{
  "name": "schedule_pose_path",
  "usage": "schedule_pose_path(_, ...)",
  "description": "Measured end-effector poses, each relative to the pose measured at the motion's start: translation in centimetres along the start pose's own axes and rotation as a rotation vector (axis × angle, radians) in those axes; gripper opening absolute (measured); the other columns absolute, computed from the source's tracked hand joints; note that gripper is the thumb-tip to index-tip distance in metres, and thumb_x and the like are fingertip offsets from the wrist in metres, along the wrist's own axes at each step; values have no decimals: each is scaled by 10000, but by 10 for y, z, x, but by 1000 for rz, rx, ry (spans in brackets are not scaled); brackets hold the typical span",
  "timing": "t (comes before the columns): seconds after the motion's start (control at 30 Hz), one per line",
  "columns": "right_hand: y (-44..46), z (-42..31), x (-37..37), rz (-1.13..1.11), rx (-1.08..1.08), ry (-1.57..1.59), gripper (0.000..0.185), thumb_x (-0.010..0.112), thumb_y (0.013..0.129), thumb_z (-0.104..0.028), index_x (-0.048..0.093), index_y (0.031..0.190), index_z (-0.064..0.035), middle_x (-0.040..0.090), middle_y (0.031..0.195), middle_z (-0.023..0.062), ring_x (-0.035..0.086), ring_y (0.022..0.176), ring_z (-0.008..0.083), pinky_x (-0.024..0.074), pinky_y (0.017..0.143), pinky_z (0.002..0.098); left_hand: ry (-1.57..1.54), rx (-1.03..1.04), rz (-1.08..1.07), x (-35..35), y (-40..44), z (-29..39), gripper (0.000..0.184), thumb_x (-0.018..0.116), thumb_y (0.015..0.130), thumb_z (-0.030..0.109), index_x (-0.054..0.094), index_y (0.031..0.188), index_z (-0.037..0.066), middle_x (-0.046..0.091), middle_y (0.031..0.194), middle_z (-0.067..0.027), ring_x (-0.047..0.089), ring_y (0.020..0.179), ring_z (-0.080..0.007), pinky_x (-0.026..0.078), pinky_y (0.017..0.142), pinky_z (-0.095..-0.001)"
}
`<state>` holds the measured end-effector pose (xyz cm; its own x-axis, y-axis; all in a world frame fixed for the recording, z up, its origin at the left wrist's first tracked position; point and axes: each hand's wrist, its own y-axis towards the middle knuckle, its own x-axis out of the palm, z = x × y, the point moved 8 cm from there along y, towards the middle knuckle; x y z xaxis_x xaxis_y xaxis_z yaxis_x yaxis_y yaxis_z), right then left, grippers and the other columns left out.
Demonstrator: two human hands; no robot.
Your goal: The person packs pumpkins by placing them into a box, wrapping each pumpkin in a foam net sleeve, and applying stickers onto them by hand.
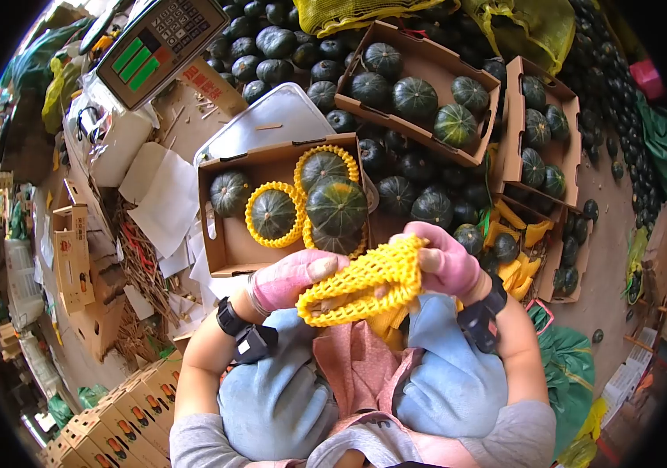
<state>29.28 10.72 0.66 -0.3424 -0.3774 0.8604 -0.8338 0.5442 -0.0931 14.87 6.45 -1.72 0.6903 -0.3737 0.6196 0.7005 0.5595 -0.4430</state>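
Both my hands wear pink fingerless coverings and hold a yellow foam net sleeve (372,277) above my lap. The fingers of my left hand (294,278) are inside the sleeve and show through its opening, with the thumb on top. My right hand (449,261) grips the sleeve's other end. Just beyond them sits an open cardboard box (228,253) on a scale's metal platform (271,117). Inside are a bare green squash (230,193), a squash (274,214) ringed by yellow netting, another netted squash (324,168), and a squash (337,207) resting on top.
The scale's display (150,54) stands at upper left. Two more boxes of squash (419,144) (540,140) lie beyond, among many loose squashes (431,207). Yellow net sleeves (516,273) lie at right, by a green sack (567,366). Stacked cartons (127,413) stand lower left.
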Motion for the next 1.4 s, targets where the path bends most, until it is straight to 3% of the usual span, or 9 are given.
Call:
schedule_pose_path(0.17,5,-11,-13,338,68,-458,155,468,997,-220,550,1032,-93,601,812,-28,447,507,11,326,415,172,211,311,267,-22,1,36,190,613,928,229,602,966,43,582,877,44,520,817,-50,450,744,-225)
schedule_pose_path(0.4,33,9,-38,490,230,-682,189,465,991,-228,530,1107,-95,580,860,-16,536,623,42,447,444,185,1079,778,817,-43,-7,78,140,620,901,150,597,963,27,552,834,15,505,787,-59,431,702,-216)
schedule_pose_path(0.53,44,9,-40,546,192,-863,188,482,975,-231,537,1097,-99,595,835,15,554,642,70,478,473,240,292,415,525,-97,25,37,233,612,922,205,591,1054,15,590,989,-20,531,908,-102,451,788,-271)
schedule_pose_path(0.7,42,6,-18,540,-2,-1325,158,534,946,-216,521,1052,-99,596,905,218,577,801,470,499,681,447,134,518,476,-80,-9,15,288,602,929,228,572,1101,-1,491,1243,-71,466,1093,-119,374,956,-276)
schedule_pose_path(0.8,54,10,-12,402,-338,-1523,141,541,936,-178,511,1046,-94,588,944,209,586,871,432,496,705,422,-17,486,463,-82,-12,-4,355,590,939,231,533,1199,-4,537,1204,-61,499,1080,-126,404,947,-283)
schedule_pose_path(1.07,80,4,-56,676,-241,-1243,136,580,924,-168,542,983,-51,622,830,196,623,818,397,501,674,374,178,745,873,-105,-8,-4,140,563,960,164,580,989,28,557,860,37,478,822,-54,420,754,-220)
schedule_pose_path(1.2,84,-1,-51,728,-89,-1570,166,570,917,-189,489,997,-67,636,848,185,630,799,398,500,656,447,597,528,996,-105,-17,9,113,599,923,141,593,940,30,589,817,-89,536,780,-152,451,710,-273)
schedule_pose_path(1.23,84,-6,-42,735,-62,-1677,175,569,914,-195,476,1002,-75,637,849,180,630,786,399,498,650,466,729,440,1043,-105,-19,9,140,611,900,124,570,1006,42,595,829,-159,586,825,-273,478,725,-335)
schedule_pose_path(1.4,83,-13,-21,655,-291,-1949,270,594,897,-254,434,1035,-86,629,817,145,626,725,396,499,597,476,1151,710,1203,-73,-37,40,205,603,876,50,517,1061,35,609,918,-160,615,818,-338,499,701,-362)
